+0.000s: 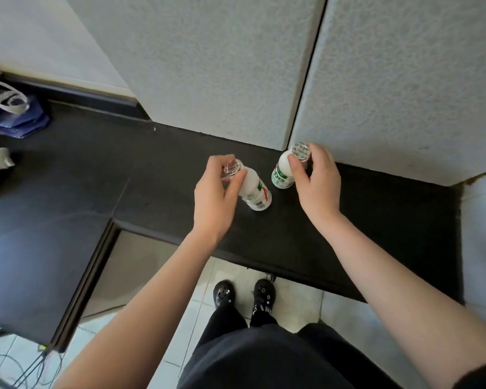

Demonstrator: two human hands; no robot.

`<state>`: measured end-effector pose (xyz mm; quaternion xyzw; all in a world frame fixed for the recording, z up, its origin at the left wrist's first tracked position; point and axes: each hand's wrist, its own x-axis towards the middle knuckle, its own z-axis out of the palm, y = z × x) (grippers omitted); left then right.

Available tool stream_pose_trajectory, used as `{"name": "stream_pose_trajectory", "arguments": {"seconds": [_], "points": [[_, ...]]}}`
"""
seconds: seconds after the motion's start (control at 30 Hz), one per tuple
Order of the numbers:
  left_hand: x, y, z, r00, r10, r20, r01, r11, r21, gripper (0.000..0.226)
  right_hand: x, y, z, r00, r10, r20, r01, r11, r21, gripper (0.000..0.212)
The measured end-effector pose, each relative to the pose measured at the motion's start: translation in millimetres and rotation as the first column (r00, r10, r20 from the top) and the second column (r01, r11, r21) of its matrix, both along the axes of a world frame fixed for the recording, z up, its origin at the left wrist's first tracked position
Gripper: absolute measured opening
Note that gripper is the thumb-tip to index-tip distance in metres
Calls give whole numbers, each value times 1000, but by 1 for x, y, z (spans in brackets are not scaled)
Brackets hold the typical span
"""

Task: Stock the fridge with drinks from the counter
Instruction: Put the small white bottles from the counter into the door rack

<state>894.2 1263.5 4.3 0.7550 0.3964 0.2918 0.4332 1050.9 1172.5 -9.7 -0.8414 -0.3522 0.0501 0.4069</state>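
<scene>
**Head view**

**A:** Report the state of the hands.

**B:** The left hand (213,192) pinches the left bottle (254,192) at its neck, just under the foil cap. That bottle is tilted, with its base out to the right. The right hand (317,182) is curled round the cap end of the right bottle (282,174), which stands near upright. Both bottles are over the black bench (362,234), near the grey panels (236,66). Whether either base touches the bench cannot be told.

**A:** List the likely faults.

**B:** There are three, all by judgement.
1. Both grips sit high, at the cap. A full bottle may swing or slip from the fingers in transit.
2. The bottles are near each other, so a swing could knock them together.
3. Both hands are occupied, so none is free for a fridge door. No open fridge is visible.

**A:** And the consequence?

**B:** A bottle could drop onto the bench, or onto the tiled floor (292,304) by the shoes (223,293).
</scene>
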Motion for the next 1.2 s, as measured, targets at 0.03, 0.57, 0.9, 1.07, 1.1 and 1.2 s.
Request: {"name": "stream_pose_trajectory", "arguments": {"seconds": [0.03, 0.57, 0.9, 1.07, 1.1, 1.2], "points": [[-11, -4, 1, 1000, 10, 12, -10, 1000, -3, 15, -10, -5, 0, 1000, -2, -12, 2, 1000, 4, 41], [-180, -81, -18, 908, 419, -24, -412, 878, -243, 14, -142, -33, -10, 848, 399, -350, -403, 913, 65, 39], [-265, -128, -20, 858, 500, -120, -514, 824, -239, 20, -225, -27, -2, 726, 609, -320, -630, 775, 47, 48], [-333, -163, -14, 808, 587, -48, -580, 780, -235, 15, -299, -35, 2, 647, 705, -290, -725, 687, 54, 37], [-352, -173, -13, 791, 610, -43, -602, 765, -230, 16, -319, -38, 2, 627, 726, -283, -745, 665, 56, 35], [-420, -213, -14, 728, 685, -43, -673, 700, -240, 17, -390, -53, -1, 555, 779, -291, -800, 596, 72, 34]]}}
